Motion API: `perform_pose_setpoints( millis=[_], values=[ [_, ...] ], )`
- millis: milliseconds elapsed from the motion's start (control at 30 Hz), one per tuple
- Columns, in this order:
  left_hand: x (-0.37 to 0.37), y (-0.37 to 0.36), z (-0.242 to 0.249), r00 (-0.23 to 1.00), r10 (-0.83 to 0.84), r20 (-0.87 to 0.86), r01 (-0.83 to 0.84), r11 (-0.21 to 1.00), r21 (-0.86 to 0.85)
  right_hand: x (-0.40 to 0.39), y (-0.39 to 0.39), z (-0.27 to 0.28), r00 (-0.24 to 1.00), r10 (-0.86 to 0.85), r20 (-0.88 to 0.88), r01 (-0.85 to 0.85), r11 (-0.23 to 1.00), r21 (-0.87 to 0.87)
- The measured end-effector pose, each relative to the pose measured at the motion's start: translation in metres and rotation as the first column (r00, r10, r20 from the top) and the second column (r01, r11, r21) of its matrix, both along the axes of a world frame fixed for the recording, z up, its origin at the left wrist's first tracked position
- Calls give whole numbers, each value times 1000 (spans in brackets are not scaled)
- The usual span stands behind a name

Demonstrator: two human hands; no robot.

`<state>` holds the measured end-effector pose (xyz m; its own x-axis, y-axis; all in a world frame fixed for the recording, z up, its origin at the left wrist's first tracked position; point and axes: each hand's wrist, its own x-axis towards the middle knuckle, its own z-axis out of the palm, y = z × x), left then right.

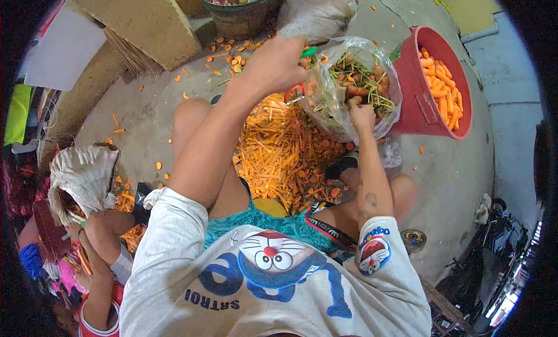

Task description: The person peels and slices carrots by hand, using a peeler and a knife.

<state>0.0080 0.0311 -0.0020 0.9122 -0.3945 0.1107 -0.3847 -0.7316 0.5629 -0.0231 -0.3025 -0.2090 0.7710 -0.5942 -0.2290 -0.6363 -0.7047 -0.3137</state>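
Note:
My left hand (pixel 282 63) is closed round a green-handled tool (pixel 309 52), held beside a clear plastic bag (pixel 325 119); its working end cannot be made out. Inside the open bag are unpeeled carrots (pixel 381 81) with green stems (pixel 347 63). At the bag's mouth, my right hand (pixel 362 115) has its fingers closed on a carrot (pixel 356 93). A small red piece (pixel 294 93) shows at the bag's left side. Between my legs lies a large heap of orange peelings (pixel 270 151) with cut carrot ends.
A red bucket (pixel 411 98) tipped toward me holds peeled carrots (pixel 444 90). A dark bin (pixel 238 20) and a pale sack (pixel 317 14) stand at the back. At lower left, another person's arm (pixel 96 261) is beside a cloth sack (pixel 84 177). Carrot scraps dot the floor.

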Motion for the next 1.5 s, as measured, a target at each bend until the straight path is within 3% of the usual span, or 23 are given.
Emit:
perform_pose_setpoints(
  millis=[67,133,200,233,300,333,400,433,600,800,867,900,1000,1067,1100,1133,1200,1233,1267,1300,1333,1433,1500],
  values=[
    [2,2,-1,998,26,54,-24,999,-35,-5,8,37,998,61,34,-66,987,150],
    [5,4,1,998,26,55,-23,999,-41,-12,15,72,994,85,69,-91,991,95],
    [5,3,3,998,20,56,-17,999,-50,-17,4,92,959,97,267,-169,951,259],
    [4,3,4,997,39,64,-34,997,-66,-21,-1,106,958,91,270,-163,952,257],
    [4,3,6,996,53,76,-46,995,-85,-33,-11,140,787,-103,609,-293,806,515],
    [3,3,6,995,55,81,-49,995,-83,-42,-13,164,758,-182,626,-318,736,598],
    [0,-1,8,994,53,93,-45,996,-83,-54,-23,193,716,-396,575,-362,494,791],
    [-3,-4,8,996,24,85,-15,995,-101,-57,-22,200,711,-398,580,-365,497,787],
    [-21,-31,1,968,-181,174,216,952,-215,-61,33,209,812,-401,424,-468,-11,884],
    [-16,-41,-10,974,-7,228,81,946,-315,-69,80,194,792,-331,513,-516,84,852],
    [-1,-36,-25,993,-119,13,119,972,-201,-74,84,194,688,-258,678,-633,243,735],
    [4,-33,-24,985,-167,-29,166,986,-30,-76,84,197,684,-261,681,-636,243,732],
    [-2,-30,-18,979,-125,-159,111,990,-92,-74,73,208,585,-388,712,-689,225,689],
    [-4,-31,-8,976,-156,-150,135,981,-140,-75,57,212,471,-307,827,-751,352,558],
    [-4,-29,-1,980,-142,-141,110,971,-213,-75,55,220,476,-416,775,-783,202,589],
    [-5,-27,0,983,-124,-135,81,954,-289,-74,51,218,477,-416,774,-779,209,592],
    [10,-25,-18,994,-84,-67,52,924,-380,-66,41,207,703,-615,356,-558,-168,812],
    [13,-23,-17,993,-90,-77,36,853,-521,-63,36,194,818,-381,431,-540,-249,804],
    [14,-21,-18,991,-97,-90,16,762,-647,-63,35,180,820,-384,425,-535,-249,807],
    [2,-18,3,957,-148,-250,-77,701,-709,-63,53,179,822,-457,340,-459,-178,870],
    [1,-18,7,955,-147,-257,-82,703,-706,-63,67,178,809,-529,256,-367,-114,923],
    [0,-23,3,934,-280,-221,-23,570,-821,-61,78,177,814,-482,324,-412,-86,907],
    [-5,-32,0,935,-277,-223,-19,588,-809,-63,85,180,815,-456,359,-437,-75,897]
  ],
)
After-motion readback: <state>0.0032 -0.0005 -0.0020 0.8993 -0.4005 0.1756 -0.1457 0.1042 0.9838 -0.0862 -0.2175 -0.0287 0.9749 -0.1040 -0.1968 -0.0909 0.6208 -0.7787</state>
